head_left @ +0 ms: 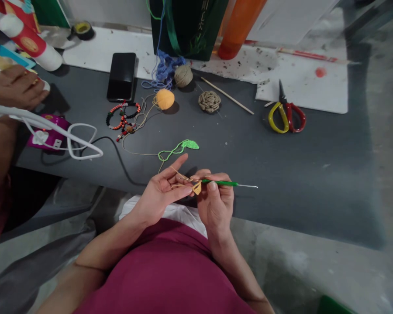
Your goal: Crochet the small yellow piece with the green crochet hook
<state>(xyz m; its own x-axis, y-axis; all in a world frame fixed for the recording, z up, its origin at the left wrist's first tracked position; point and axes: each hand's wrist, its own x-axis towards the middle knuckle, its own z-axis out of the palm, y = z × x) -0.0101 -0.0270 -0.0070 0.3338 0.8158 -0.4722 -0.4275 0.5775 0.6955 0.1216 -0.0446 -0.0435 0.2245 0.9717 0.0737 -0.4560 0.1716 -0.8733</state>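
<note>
Green-handled crochet hook sits pinched in your right hand for fine control; your left hand grips tan yarn taut above the worktop's front edge.

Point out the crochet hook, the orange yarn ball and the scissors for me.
crochet hook (220, 182), head view, on its green handle
orange yarn ball (164, 99), head view, on the middle of the ball
scissors (291, 114), head view, on the red finger loop
</note>
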